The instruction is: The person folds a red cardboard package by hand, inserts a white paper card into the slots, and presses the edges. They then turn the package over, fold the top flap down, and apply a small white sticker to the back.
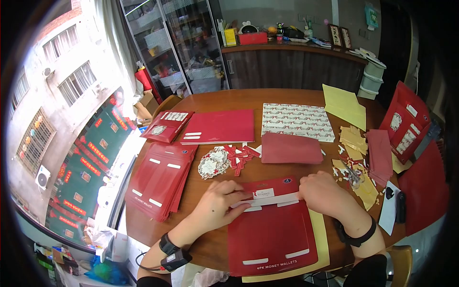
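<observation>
A red card printed "4PK MONEY WALLETS" (pixel 272 234) lies in front of me on a yellow sheet (pixel 322 239), with white slot-like patches near its corners. Across its upper part runs a narrow white strip (pixel 270 200), just below a small white label (pixel 264 193). My left hand (pixel 217 203) pinches the strip's left end between thumb and fingers. At the right end, my right hand (pixel 318 191) is closed with fingers curled on the strip. Beyond my left hand sit a pile of white die-cut wreath-like pieces (pixel 213 162) and small red tags (pixel 241 155).
Similar red cards (pixel 158 179) are stacked at left, near a red folder (pixel 220 125) and a packed set (pixel 167 126). Dark red paper (pixel 291 148) and patterned sheets (pixel 296 122) lie ahead. Yellow scraps (pixel 354 138) and a standing red pack (pixel 406 124) are at right.
</observation>
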Action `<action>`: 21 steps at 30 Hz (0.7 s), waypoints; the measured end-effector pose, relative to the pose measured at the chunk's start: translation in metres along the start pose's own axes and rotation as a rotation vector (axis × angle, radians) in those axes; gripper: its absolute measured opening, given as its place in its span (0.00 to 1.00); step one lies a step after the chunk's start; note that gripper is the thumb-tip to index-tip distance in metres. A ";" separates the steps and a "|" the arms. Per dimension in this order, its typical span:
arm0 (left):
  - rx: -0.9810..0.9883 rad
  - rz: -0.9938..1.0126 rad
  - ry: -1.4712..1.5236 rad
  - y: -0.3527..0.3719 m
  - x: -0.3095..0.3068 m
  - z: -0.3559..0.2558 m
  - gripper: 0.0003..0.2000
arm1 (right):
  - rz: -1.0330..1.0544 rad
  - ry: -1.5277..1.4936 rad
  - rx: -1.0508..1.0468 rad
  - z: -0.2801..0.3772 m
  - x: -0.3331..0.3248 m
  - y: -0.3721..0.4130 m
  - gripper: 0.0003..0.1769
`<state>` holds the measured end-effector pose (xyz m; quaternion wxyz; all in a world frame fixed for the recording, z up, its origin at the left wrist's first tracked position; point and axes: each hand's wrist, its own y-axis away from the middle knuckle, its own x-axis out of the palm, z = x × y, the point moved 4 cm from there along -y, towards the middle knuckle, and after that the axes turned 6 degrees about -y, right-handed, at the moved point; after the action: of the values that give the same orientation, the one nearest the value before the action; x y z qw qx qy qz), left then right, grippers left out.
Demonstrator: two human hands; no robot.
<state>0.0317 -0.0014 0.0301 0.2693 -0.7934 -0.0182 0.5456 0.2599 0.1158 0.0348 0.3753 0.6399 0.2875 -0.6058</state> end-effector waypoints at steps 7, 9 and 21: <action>0.043 0.002 0.182 -0.007 0.028 -0.012 0.11 | -0.032 -0.022 -0.049 0.008 -0.002 -0.002 0.06; 0.051 0.022 0.161 -0.009 0.032 -0.014 0.12 | -0.044 -0.026 -0.044 0.008 -0.002 -0.004 0.06; 0.043 0.037 0.105 -0.011 0.037 -0.020 0.09 | -0.136 -0.397 -0.202 0.013 -0.005 -0.008 0.09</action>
<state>0.0667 0.0119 0.0090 0.2766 -0.8151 0.0221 0.5085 0.2459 0.1100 0.0394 0.4447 0.4468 0.3098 -0.7118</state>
